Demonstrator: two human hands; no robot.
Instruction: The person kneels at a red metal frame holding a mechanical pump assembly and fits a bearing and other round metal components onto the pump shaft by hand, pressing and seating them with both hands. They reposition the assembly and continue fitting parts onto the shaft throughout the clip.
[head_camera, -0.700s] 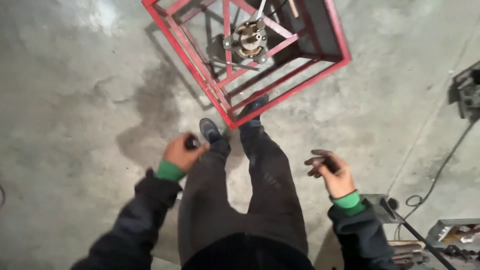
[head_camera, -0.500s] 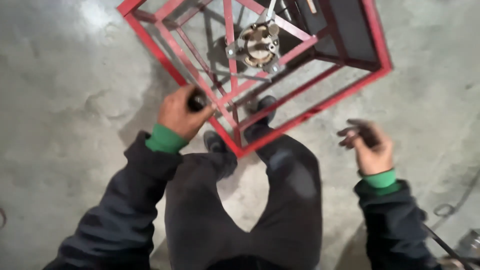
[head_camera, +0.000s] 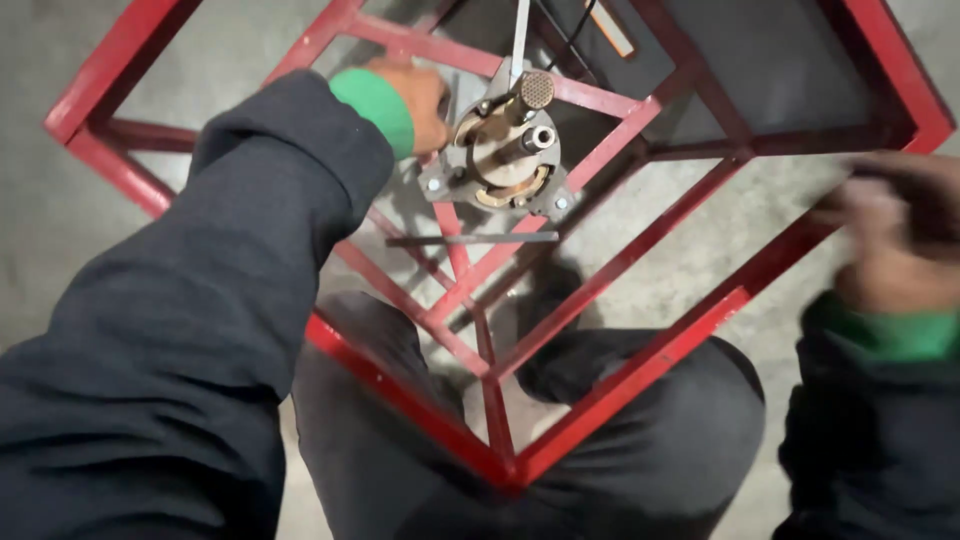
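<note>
L hand (head_camera: 418, 98) reaches into red steel frame (head_camera: 620, 150), touching round metal fitting (head_camera: 505, 150) at frame's centre, grip hidden, can't tell; R hand (head_camera: 900, 235) blurred outside frame's right rail, curled on something dark.

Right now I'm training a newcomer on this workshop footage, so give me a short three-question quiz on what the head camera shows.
1. True or false: the left hand reaches inside the red metal frame, beside the round metal assembly.
2. Which hand is motion-blurred?
A. the left hand
B. the right hand
C. neither
3. Fill in: both dark sleeves end in ____ cuffs.

Key:
1. True; the hand sits next to the assembly at the frame's centre, though contact cannot be confirmed.
2. B; it sits at the frame's outer right edge with something dark, too blurred to identify.
3. green
</note>
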